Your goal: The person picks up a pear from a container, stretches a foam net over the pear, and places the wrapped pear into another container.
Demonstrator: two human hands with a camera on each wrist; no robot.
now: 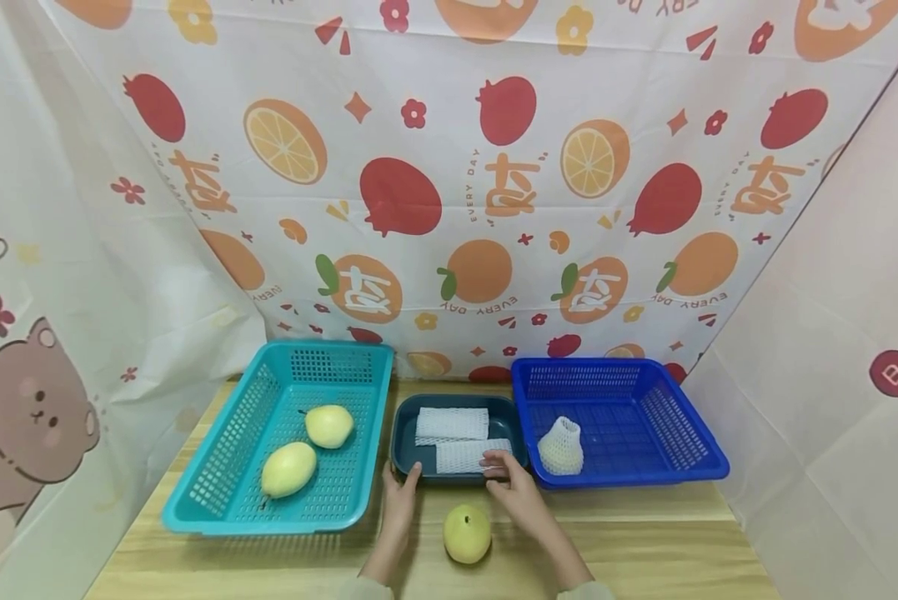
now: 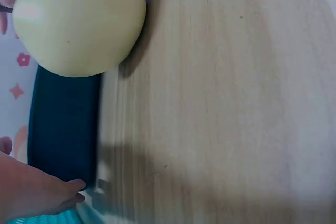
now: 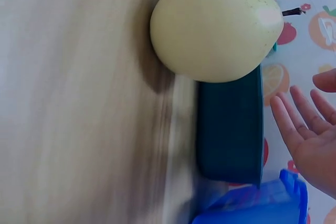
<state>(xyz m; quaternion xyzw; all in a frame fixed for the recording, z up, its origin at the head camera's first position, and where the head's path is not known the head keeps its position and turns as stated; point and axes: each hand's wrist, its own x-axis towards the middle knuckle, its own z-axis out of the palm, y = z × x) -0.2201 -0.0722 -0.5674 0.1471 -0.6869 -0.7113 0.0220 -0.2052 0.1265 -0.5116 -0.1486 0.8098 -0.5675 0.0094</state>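
A yellow pear [image 1: 467,535] stands upright on the wooden table between my two forearms, its stem on top. Behind it sits a dark teal tray [image 1: 398,442] with two flat white foam net sleeves [image 1: 452,423] lying in it. My left hand [image 1: 398,504] is at the tray's front left corner, its fingertips right at the wall. Over the tray's front right edge, my right hand [image 1: 519,493] reaches toward the nearer sleeve [image 1: 464,457]; in the right wrist view its fingers [image 3: 304,111] are spread and nothing shows between them.
At the left, a turquoise basket [image 1: 268,527] contains two yellow pears [image 1: 288,469]. The blue basket [image 1: 629,479] at the right has one pear wrapped in a white foam net [image 1: 561,447]. A fruit-printed curtain [image 1: 449,350] hangs directly behind.
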